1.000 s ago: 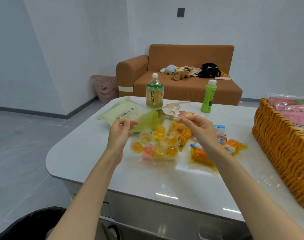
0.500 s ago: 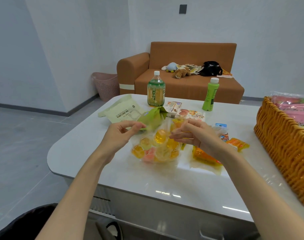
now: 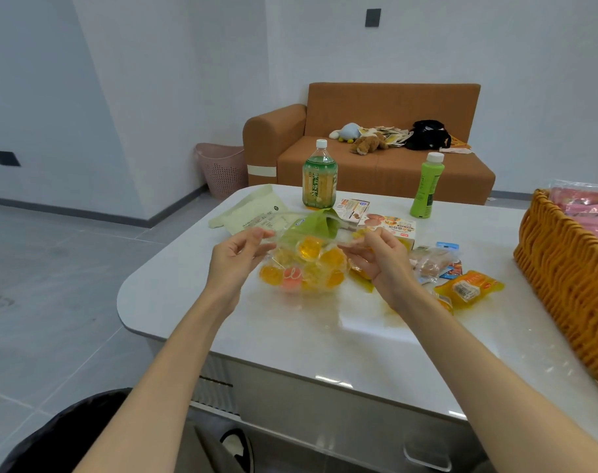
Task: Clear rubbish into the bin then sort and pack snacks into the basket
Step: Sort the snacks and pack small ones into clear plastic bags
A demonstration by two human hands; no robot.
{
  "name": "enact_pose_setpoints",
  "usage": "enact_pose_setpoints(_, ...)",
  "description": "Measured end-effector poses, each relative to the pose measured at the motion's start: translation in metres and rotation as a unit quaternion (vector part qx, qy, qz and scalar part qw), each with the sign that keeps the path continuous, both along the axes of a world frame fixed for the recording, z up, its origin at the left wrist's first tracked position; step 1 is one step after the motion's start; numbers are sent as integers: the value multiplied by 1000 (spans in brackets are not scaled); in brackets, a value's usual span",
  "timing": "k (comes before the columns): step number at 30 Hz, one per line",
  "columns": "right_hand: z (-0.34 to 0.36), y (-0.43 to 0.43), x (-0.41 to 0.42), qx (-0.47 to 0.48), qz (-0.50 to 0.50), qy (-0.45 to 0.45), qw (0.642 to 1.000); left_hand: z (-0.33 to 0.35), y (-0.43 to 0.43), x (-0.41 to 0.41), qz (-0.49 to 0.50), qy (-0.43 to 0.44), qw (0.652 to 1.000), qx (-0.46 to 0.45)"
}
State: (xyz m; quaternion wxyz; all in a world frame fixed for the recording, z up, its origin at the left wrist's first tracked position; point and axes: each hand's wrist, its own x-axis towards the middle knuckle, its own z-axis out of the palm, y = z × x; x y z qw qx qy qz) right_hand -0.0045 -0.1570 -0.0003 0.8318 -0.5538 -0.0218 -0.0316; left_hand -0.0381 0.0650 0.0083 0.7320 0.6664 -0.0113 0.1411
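The left grip and right grip are each pinching a top edge of the jelly bag, which is sagging between them onto the surface, probably keeping its mouth up before packing into the basket off right.

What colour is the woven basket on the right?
Orange-brown, a woven wicker basket; the head view shows it best.

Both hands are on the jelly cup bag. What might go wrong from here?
1. The left hand and right hand only pinch the clear bag at its top; it may slip or tear, spilling cups.
2. Swinging it towards the basket could knock the orange packet aside.
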Motion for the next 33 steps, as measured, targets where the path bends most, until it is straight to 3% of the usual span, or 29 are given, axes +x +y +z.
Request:
enact_pose_setpoints(3, -11, 1, 9, -17, -7, 3, 1000, -8, 4, 5, -27, -24, 998, 52)
enact_pose_setpoints(8, -26, -20, 3, -195, 2, -8, 981, -28, 13, -2, -121, 33, 971, 205)
enact_pose_setpoints(12, -33, -39, -15, -385, 60, -99, 916, -39, 15, -14, -123, 45, 959, 251)
enact_pose_setpoints(15, -40, -46, -32, -455, 101, -127, 876, -47, 14, -25, -127, 34, 951, 278)
enact_pose_setpoints(20, -45, -57, -50, -471, 105, -139, 865, -50, 16, -39, -129, 15, 929, 346)
enact_pose_setpoints(25, -41, -71, -62, -495, 113, -163, 846, -53, 21, -53, -126, 21, 885, 447)
enact_pose_setpoints(29, -42, -77, -65, -497, 144, -85, 852, -55, 20, -58, -142, 83, 874, 457)
enact_pose_setpoints(33, -50, -72, -62, -451, 136, 42, 881, -57, 16, -58, -142, 159, 879, 426)
